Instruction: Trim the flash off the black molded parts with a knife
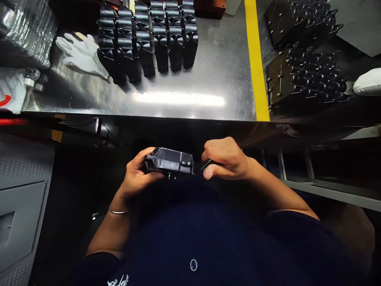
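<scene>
My left hand (139, 172) grips a black moulded plastic part (169, 159) by its left end, in front of my body and below the bench edge. Small metal pins stick out of the part's underside. Just to the right, my right hand (228, 159) is curled closed, apart from the part. A thin blade-like sliver (206, 165) pokes out between its thumb and fingers; its other end is hidden in the hand. On the bench beyond, several rows of similar black parts (160, 39) stand side by side.
White gloves (80, 53) lie left of the rows, near stacked clear plastic trays (28, 31). Yellow tape (256, 59) crosses the metal bench (214, 71). More black parts (318, 75) sit to its right. A grey cabinet (22, 198) stands at the left.
</scene>
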A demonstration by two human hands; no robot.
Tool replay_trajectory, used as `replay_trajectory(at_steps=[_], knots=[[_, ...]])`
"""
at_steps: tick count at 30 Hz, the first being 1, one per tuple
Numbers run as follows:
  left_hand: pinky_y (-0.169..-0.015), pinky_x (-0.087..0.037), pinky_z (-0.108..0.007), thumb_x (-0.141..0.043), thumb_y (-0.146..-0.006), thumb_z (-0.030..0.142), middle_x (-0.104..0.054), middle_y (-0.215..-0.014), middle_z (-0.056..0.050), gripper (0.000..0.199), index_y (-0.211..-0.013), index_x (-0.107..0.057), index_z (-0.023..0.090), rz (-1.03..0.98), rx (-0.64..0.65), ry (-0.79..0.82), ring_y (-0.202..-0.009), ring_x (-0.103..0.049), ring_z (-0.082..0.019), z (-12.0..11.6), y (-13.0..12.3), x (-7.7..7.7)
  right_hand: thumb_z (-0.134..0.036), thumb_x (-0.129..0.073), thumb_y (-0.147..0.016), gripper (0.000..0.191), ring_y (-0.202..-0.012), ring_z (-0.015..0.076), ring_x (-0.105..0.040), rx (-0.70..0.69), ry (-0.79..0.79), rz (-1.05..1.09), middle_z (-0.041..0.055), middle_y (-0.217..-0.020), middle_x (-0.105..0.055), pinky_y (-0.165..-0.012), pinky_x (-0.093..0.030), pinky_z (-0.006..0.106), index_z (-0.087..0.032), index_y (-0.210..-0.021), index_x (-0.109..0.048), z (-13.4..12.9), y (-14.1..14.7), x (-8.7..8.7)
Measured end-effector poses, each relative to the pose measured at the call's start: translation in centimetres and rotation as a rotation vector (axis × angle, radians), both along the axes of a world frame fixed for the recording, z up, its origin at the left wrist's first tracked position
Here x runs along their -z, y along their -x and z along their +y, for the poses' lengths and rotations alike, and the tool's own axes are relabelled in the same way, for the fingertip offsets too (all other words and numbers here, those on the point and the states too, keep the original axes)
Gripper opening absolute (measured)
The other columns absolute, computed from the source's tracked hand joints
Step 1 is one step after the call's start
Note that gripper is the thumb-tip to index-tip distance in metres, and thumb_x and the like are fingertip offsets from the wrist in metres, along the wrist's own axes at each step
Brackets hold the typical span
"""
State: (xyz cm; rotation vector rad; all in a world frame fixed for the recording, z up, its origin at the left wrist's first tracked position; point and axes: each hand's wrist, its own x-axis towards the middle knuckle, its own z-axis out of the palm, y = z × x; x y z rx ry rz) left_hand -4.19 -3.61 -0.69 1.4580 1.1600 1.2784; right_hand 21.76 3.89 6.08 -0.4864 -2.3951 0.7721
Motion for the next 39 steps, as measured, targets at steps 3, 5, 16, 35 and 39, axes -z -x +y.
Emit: replay_trajectory(at_steps=[3, 5, 16, 35, 39], knots=[[-0.054, -0.053, -0.030, -0.082, -0.067, 0.055, -0.066, -0.066, -0.002, 0.052, -0.104, -0.074, 0.020, -0.138, 0.148, 0.219, -0.058, -0.063, -0.019, 0.1, 0.0, 0.2, -0.066, -0.047, -0.091, 0.054, -0.054, 0.0088, -0.040, 0.046, -0.206, -0.051, -0.0025, -0.061, -0.046, -0.050, -0.026, 0.024, -0.016, -0.074, -0.057, 0.4, 0.8, -0.2], [-0.056, -0.054, -0.032, -0.080, -0.066, 0.058, -0.066, -0.066, -0.004, 0.052, -0.100, -0.075, 0.019, -0.197, 0.231, 0.295, -0.062, -0.064, -0.022, 0.2, -0.2, 0.2, -0.067, -0.046, -0.091, 0.055, -0.054, 0.0086, -0.039, 0.021, -0.261, -0.089, -0.0027, -0.062, -0.046, -0.050, -0.024, 0.023, -0.016, -0.072, -0.057, 0.5, 1.3, -0.1], [-0.058, -0.054, -0.029, -0.080, -0.069, 0.050, -0.072, -0.077, -0.007, 0.042, -0.096, -0.075, 0.018, -0.292, 0.297, 0.353, -0.065, -0.066, -0.020, 0.6, -1.0, 0.0, -0.068, -0.046, -0.091, 0.057, -0.051, 0.0081, -0.037, 0.047, -0.267, -0.098, -0.0039, -0.057, -0.042, -0.050, -0.021, 0.023, -0.017, -0.065, -0.053, 0.4, 1.3, 0.4], [-0.062, -0.055, -0.031, -0.078, -0.071, 0.050, -0.075, -0.088, -0.010, 0.048, -0.106, -0.074, 0.017, -0.408, 0.292, 0.473, -0.076, -0.071, -0.025, 0.3, -1.7, 0.0, -0.063, -0.046, -0.093, 0.056, -0.050, 0.0081, -0.037, 0.074, -0.239, -0.040, -0.0039, -0.055, -0.041, -0.049, -0.024, 0.024, -0.018, -0.060, -0.049, 0.4, 1.7, 0.3], [-0.061, -0.056, -0.032, -0.078, -0.071, 0.050, -0.075, -0.089, -0.011, 0.051, -0.109, -0.074, 0.016, -0.412, 0.261, 0.492, -0.077, -0.071, -0.026, 0.1, -1.8, 0.0, -0.062, -0.047, -0.093, 0.057, -0.048, 0.0077, -0.036, 0.059, -0.206, -0.076, -0.0046, -0.053, -0.038, -0.048, -0.022, 0.025, -0.019, -0.056, -0.044, 0.4, 1.6, 0.6]])
